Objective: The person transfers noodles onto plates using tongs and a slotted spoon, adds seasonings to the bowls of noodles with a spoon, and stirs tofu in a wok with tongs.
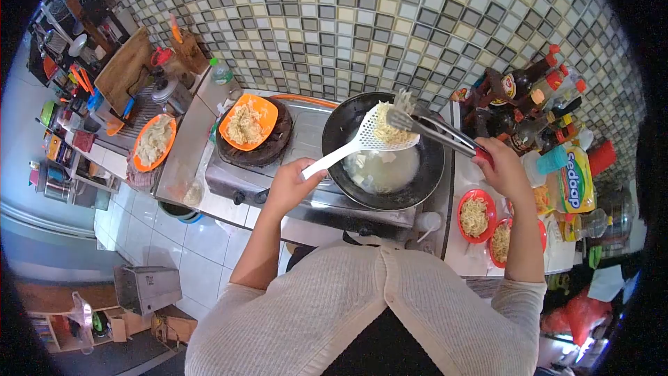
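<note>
My left hand (291, 182) is closed round the handle of a white slotted turner (343, 150), whose perforated blade is over the wok. A clump of noodles (391, 129) lies on that blade. In my right hand (502, 166) I grip tongs (442, 134) with dark tips and red on the handle; the tips touch or sit just over the noodles. Below is a black wok (334, 178) on the stove, holding cloudy liquid (391, 175) with pale cube-like pieces (359, 161) at its left side. Whether the tongs pinch any noodles is hard to see.
An orange plate of noodles (245, 125) rests on the left burner. Farther left is an orange plate of white food (154, 142). Two red bowls of noodles, one nearer (476, 216), stand right of the stove, below sauce bottles (518, 90) and a yellow-green packet (575, 179).
</note>
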Motion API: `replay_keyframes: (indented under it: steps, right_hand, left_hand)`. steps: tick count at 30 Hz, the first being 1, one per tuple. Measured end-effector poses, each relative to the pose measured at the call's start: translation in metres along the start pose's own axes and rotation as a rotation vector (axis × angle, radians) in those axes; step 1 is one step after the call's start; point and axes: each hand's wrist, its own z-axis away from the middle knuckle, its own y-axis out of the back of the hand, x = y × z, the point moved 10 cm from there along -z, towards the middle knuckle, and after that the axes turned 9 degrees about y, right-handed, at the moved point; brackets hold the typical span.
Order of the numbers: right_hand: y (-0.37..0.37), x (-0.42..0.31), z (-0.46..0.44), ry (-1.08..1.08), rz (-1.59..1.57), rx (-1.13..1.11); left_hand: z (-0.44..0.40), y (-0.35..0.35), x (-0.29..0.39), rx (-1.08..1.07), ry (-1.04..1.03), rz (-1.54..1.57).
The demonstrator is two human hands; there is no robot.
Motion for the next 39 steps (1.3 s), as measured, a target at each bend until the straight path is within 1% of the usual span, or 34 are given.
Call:
replay_keyframes:
  steps: [3, 7, 9, 14, 16, 17, 19, 21, 22, 24, 25, 26, 28, 29, 31, 32, 34, 35, 37, 38, 39]
  right_hand:
    - [0.000, -0.005, 0.001, -0.026, 0.048, -0.060]
    - [0.000, -0.018, 0.004, -0.006, 0.105, -0.067]
    - [-0.001, -0.016, 0.004, -0.042, 0.154, -0.097]
    - [-0.001, -0.013, 0.007, -0.058, 0.160, -0.108]
    - [-0.003, -0.012, 0.008, -0.060, 0.183, -0.118]
    - [-0.002, -0.009, 0.007, -0.046, 0.140, -0.121]
    - [0.002, 0.003, 0.011, -0.030, 0.098, -0.129]
    - [0.022, 0.013, 0.013, -0.016, 0.065, -0.009]
    - [0.028, 0.012, 0.013, -0.011, 0.064, -0.009]
    - [0.023, 0.030, 0.023, -0.244, -0.018, -0.212]
    - [0.014, 0.045, 0.030, -0.261, -0.035, -0.264]
    - [0.007, 0.052, 0.033, -0.261, -0.035, -0.265]
    - [-0.017, 0.060, 0.041, -0.221, 0.140, -0.402]
    - [-0.028, 0.062, 0.040, -0.221, 0.140, -0.402]
    - [-0.060, 0.064, 0.041, -0.263, 0.036, -0.510]
    - [-0.066, 0.063, 0.036, -0.261, 0.036, -0.509]
    - [-0.074, 0.058, 0.016, -0.179, 0.197, -0.501]
    - [-0.080, 0.060, 0.009, -0.178, 0.195, -0.503]
    - [-0.080, 0.055, -0.016, -0.057, 0.356, -0.423]
    - [-0.082, 0.055, -0.027, -0.061, 0.353, -0.424]
    - [-0.088, 0.052, -0.040, -0.045, 0.398, -0.483]
  left_hand:
    - [0.000, 0.000, -0.005, 0.003, 0.000, 0.010]
    - [0.003, 0.003, 0.001, 0.012, -0.011, 0.043]
    - [0.004, 0.003, 0.000, 0.017, -0.008, 0.043]
    - [0.002, 0.004, -0.002, 0.021, -0.011, 0.081]
    - [0.002, 0.002, 0.000, -0.008, 0.033, -0.019]
    - [0.002, 0.001, -0.001, -0.011, 0.031, -0.021]
    - [0.003, 0.004, 0.001, 0.034, -0.031, 0.039]
    - [0.005, 0.004, 0.000, 0.034, -0.025, 0.008]
    - [0.005, 0.005, 0.001, 0.033, -0.022, -0.025]
    - [0.009, 0.010, 0.007, 0.037, -0.013, -0.045]
    - [0.010, 0.011, 0.009, 0.034, -0.008, -0.064]
    - [0.010, 0.012, 0.007, 0.034, -0.006, -0.063]
    - [0.009, 0.013, -0.006, 0.025, 0.044, 0.034]
    - [0.008, 0.012, -0.010, 0.024, 0.044, 0.034]
    - [0.007, 0.016, -0.015, 0.052, 0.058, 0.070]
    - [0.008, 0.017, -0.013, 0.054, 0.058, 0.070]
    - [0.013, 0.021, -0.001, 0.054, 0.085, 0.114]
    - [0.013, 0.021, -0.003, 0.053, 0.087, 0.113]
    - [0.013, 0.022, -0.006, 0.068, 0.076, 0.136]
    - [0.013, 0.022, -0.005, 0.064, 0.076, 0.134]
    - [0.014, 0.022, -0.003, 0.064, 0.087, 0.128]
